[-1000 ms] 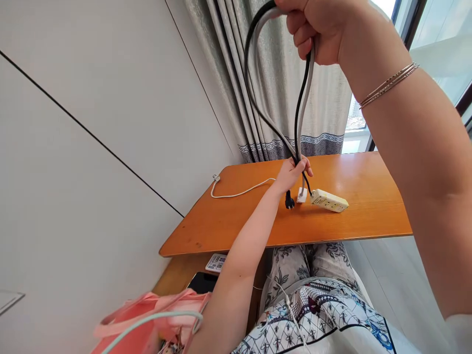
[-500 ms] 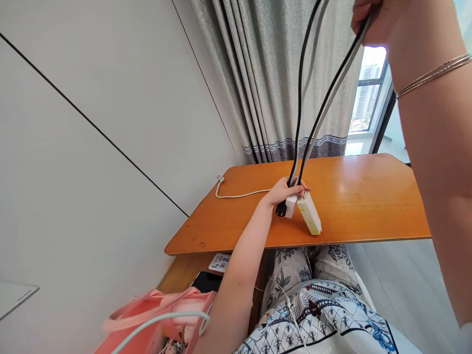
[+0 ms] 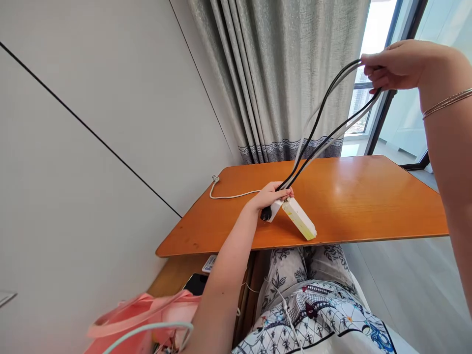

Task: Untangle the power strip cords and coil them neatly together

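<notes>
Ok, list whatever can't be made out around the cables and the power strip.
Head view only.
The left hand covers where the cables meet the plugs and the power strip.
The right hand hides the cables' bend.
The power strip's sockets are too small to count.
The phone is mostly hidden under the table edge.
The pink bag is cut by the bottom edge.

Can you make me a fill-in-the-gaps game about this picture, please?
1. The left hand grips the cables beside the cream power strip, which lies on the orange ____.
2. The raised hand, with bracelets on its wrist, holds the cables' loop up; it is the ____ one.
3. The bag at the bottom left is ____.
Missing words: table; right; pink.
</notes>
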`<state>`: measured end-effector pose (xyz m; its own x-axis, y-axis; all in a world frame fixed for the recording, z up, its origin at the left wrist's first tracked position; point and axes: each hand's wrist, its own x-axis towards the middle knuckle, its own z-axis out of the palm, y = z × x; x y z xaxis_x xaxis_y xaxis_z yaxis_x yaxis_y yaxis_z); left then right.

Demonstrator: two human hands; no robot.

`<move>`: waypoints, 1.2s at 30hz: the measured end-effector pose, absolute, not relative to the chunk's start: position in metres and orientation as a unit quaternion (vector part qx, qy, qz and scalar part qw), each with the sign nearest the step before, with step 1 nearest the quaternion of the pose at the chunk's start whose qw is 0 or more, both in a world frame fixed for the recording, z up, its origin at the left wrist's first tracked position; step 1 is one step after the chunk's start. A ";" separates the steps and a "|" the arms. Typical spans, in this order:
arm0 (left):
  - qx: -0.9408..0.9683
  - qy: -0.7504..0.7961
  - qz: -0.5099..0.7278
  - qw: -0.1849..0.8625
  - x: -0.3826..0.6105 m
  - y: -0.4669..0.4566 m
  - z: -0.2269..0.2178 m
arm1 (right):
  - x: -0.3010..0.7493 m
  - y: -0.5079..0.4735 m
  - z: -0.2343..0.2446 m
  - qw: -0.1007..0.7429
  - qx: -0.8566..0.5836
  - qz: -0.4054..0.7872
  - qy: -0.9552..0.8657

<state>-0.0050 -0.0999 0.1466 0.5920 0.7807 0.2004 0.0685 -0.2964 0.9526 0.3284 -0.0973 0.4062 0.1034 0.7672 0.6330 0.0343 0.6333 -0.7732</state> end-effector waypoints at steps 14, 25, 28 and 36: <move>0.705 0.282 0.320 0.567 0.003 -0.105 0.146 | 0.275 -0.081 0.417 0.760 -0.362 0.396 -0.368; 0.670 0.278 0.362 0.586 -0.005 -0.112 0.138 | 0.316 -0.070 0.398 0.672 -0.392 0.394 -0.488; 0.651 0.288 0.383 0.589 -0.014 -0.110 0.142 | 0.341 -0.061 0.383 0.626 -0.438 0.379 -0.523; 0.498 0.281 0.542 0.615 -0.028 -0.105 0.166 | 0.378 -0.051 0.283 0.568 -0.475 0.411 -0.532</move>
<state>-0.0277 -0.1051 0.1664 0.2536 0.9476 0.1941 -0.3865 -0.0846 0.9184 0.3780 -0.0507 0.2832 0.0957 0.9720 0.2148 0.0384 0.2120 -0.9765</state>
